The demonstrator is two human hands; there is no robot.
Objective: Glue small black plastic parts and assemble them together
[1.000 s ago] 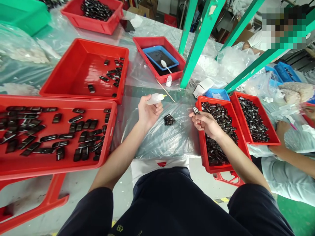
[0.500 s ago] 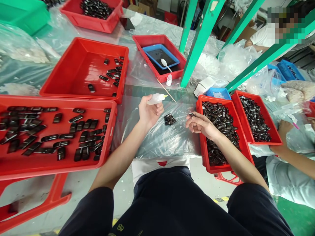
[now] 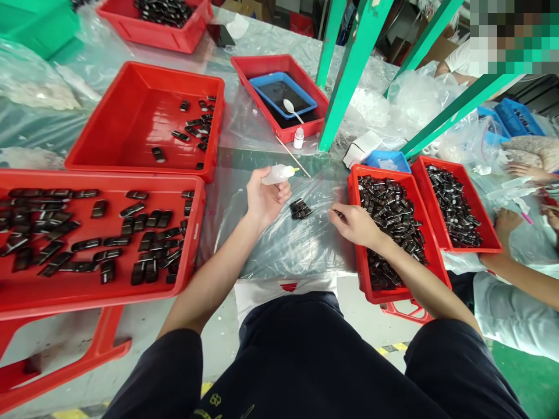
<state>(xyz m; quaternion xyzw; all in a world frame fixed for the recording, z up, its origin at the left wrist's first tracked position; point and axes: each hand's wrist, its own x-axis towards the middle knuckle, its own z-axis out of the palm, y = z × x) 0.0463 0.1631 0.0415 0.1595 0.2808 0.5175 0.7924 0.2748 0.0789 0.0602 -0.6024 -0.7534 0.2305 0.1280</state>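
Observation:
My left hand [image 3: 265, 201] is closed round a translucent squeeze bottle [image 3: 278, 174] with a yellow nozzle pointing right. Across from it, my right hand [image 3: 356, 225] has its fingers pinched on a small black part [image 3: 342, 215], mostly hidden by the fingers. Between the two hands, a little cluster of black glossy parts [image 3: 300, 209] lies on the plastic-covered table [image 3: 297, 250]. Right beside my right wrist stands a red bin [image 3: 364, 298] heaped with similar black parts; my forearm passes over it.
Red trays [image 3: 131, 299] [image 3: 94, 137] with black parts stand at left. Behind are a thin stick [image 3: 293, 157], a small white bottle [image 3: 299, 138] and a red tray [image 3: 279, 132] holding a blue tray and spoon. A green post [image 3: 349, 75] rises there. Co-workers' hands [image 3: 509, 221] are at right.
My right hand has turned over and its fingers have closed in round the small black part. My left hand keeps the bottle almost where it was. The view has shifted slightly.

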